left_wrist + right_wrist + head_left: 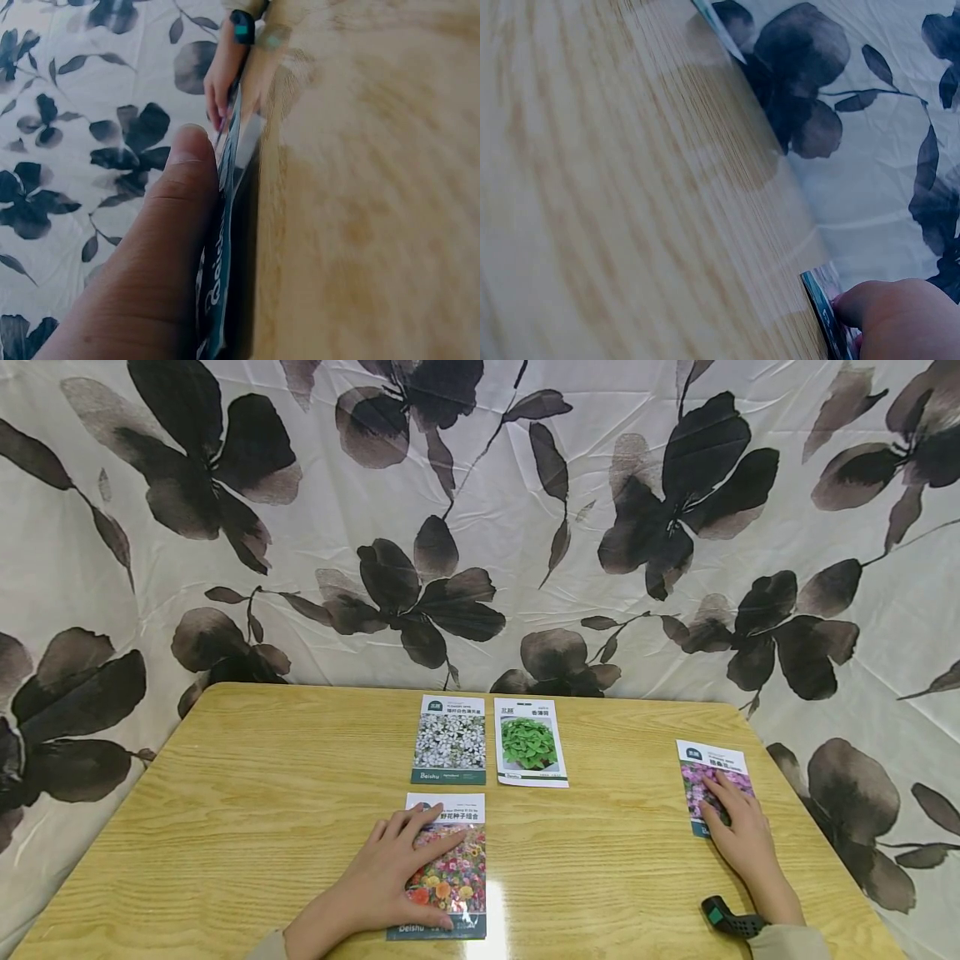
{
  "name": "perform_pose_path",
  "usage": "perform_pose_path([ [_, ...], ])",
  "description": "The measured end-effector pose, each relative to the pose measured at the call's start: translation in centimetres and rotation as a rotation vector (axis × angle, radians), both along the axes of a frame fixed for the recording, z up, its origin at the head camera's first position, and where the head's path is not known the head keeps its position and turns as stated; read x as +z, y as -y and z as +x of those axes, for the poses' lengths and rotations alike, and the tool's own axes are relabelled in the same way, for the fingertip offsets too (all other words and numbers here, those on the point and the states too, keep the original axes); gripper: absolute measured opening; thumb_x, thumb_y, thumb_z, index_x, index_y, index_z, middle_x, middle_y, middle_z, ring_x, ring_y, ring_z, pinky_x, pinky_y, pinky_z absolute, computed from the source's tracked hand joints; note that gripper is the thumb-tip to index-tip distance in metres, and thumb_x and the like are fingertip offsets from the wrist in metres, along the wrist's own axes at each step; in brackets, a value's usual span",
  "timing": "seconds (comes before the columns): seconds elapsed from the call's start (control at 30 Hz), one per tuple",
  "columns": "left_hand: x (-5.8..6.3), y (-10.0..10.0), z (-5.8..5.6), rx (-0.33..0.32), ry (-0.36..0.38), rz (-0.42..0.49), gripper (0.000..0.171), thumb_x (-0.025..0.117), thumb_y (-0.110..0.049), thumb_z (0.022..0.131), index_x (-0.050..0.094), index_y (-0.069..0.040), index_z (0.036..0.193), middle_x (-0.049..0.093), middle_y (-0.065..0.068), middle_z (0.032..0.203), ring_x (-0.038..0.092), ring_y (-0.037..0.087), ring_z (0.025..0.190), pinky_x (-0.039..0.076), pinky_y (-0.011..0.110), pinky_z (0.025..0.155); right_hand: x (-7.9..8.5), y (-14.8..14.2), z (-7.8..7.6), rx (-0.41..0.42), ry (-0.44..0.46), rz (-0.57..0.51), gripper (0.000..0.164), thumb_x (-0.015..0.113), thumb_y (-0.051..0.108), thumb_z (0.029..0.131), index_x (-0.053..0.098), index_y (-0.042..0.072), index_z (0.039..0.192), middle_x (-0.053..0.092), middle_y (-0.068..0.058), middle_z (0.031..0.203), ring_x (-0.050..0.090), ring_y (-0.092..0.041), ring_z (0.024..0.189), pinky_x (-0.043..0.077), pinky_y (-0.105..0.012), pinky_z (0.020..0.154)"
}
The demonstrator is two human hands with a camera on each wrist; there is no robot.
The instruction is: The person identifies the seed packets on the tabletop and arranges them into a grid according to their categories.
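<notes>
My left hand lies with spread fingers on a seed packet printed with mixed colourful flowers, at the table's near middle. In the left wrist view the thumb rests along that packet's edge. Over at the right, my right hand touches a seed packet with pink-purple flowers, fingers extended over its face. Part of this packet shows beside the thumb in the right wrist view. Both hands hide parts of the packets beneath them.
Farther back lie a white-flower seed packet and a green-leaf seed packet, side by side. They lie on a wooden table. A floral cloth hangs behind it. A black band is at the right wrist.
</notes>
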State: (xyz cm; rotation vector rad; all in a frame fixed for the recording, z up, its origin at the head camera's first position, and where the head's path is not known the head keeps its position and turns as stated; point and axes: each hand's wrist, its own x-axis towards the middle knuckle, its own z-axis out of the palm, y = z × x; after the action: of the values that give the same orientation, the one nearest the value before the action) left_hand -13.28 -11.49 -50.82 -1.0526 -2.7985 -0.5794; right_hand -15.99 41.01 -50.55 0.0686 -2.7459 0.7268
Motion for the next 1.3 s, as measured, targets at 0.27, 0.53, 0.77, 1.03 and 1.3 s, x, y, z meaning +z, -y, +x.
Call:
perform_pose_path([
  [0.27, 0.2, -0.1, 0.0, 0.027, 0.039, -0.005, 0.078, 0.048, -0.082, 0.082, 0.033, -0.050, 0.151, 0.028, 0.001, 0.160, 0.030, 0.031, 0.141, 0.034, 0.057, 0.099, -0.1, -0.1, 0.0, -0.005, 0.005, 0.004, 0.046, 0.056, 0.020, 0.099, 0.052, -0.004, 0.139, 0.037, -0.031, 0.149, 0.031, -0.054, 0.130, 0.024, -0.073, 0.094],
  [0.53, 0.3, -0.1, 0.0, 0.021, 0.036, -0.009, 0.083, 0.049, -0.085, 0.079, 0.032, -0.049, 0.152, 0.028, 0.001, 0.161, 0.030, 0.032, 0.141, 0.034, 0.059, 0.099, -0.2, -0.3, -0.2, -0.004, 0.004, 0.002, 0.046, 0.057, 0.019, 0.099, 0.052, -0.003, 0.139, 0.037, -0.031, 0.149, 0.031, -0.054, 0.130, 0.024, -0.072, 0.094],
  [0.77, 0.4, -0.1, 0.0, 0.017, 0.030, -0.005, 0.084, 0.050, -0.085, 0.079, 0.033, -0.048, 0.152, 0.029, 0.002, 0.160, 0.031, 0.032, 0.141, 0.035, 0.058, 0.099, -0.1, -0.2, -0.1, -0.008, 0.013, 0.019, 0.046, 0.057, 0.020, 0.099, 0.052, -0.004, 0.139, 0.037, -0.031, 0.149, 0.032, -0.054, 0.129, 0.024, -0.072, 0.094],
  [1.03, 0.3, 0.0, 0.0, 0.019, 0.029, 0.004, 0.084, 0.050, -0.085, 0.078, 0.033, -0.048, 0.152, 0.029, 0.001, 0.160, 0.031, 0.032, 0.141, 0.035, 0.059, 0.099, 0.8, 0.2, -0.1, 0.017, 0.030, 0.081, 0.046, 0.060, 0.024, 0.097, 0.056, -0.004, 0.135, 0.038, -0.032, 0.146, 0.032, -0.057, 0.126, 0.025, -0.072, 0.090],
  [1.3, 0.4, 0.0, -0.1, 0.012, 0.029, 0.003, 0.084, 0.051, -0.085, 0.078, 0.035, -0.047, 0.152, 0.030, 0.002, 0.159, 0.031, 0.031, 0.140, 0.035, 0.057, 0.098, 1.0, 0.2, 0.0, 0.028, 0.112, 0.083, 0.049, 0.059, 0.028, 0.098, 0.054, -0.004, 0.133, 0.028, -0.036, 0.149, 0.022, -0.059, 0.135, 0.020, -0.077, 0.093],
])
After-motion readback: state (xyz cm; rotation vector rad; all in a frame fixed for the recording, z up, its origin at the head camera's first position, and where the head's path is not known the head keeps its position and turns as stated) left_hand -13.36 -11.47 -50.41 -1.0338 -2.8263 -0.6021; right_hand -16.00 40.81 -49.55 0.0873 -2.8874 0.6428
